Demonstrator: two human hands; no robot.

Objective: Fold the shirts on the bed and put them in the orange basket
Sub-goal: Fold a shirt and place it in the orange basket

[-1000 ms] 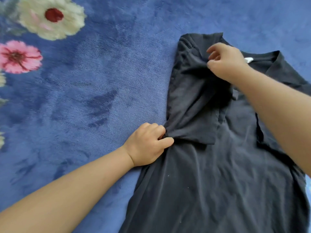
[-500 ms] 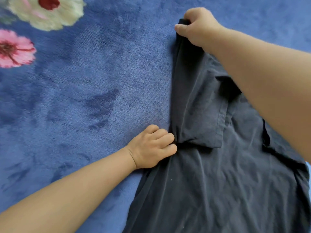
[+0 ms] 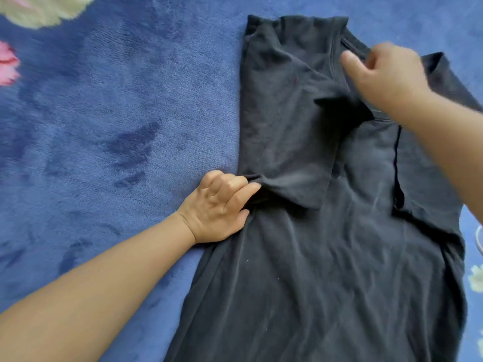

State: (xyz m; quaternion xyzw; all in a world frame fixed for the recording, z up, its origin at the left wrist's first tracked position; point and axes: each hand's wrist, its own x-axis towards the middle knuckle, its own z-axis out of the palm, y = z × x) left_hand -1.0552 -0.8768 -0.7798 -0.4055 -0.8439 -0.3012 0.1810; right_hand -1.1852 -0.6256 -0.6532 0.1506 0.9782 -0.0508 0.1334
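Blue plush blanket (image 3: 109, 131) with printed flowers covers the bed; a dark grey T-shirt (image 3: 326, 257) lies flat on it, left sleeve folded inward. Left hand (image 3: 222, 207) pinches the shirt's left edge just below that sleeve. Right hand (image 3: 386, 74), blurred and loosely curled near the collar, has released the shoulder corner it gripped earlier.

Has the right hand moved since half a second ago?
Yes. The right hand left the folded top-left corner of the black cotton shirt and moved right, to the collar area.
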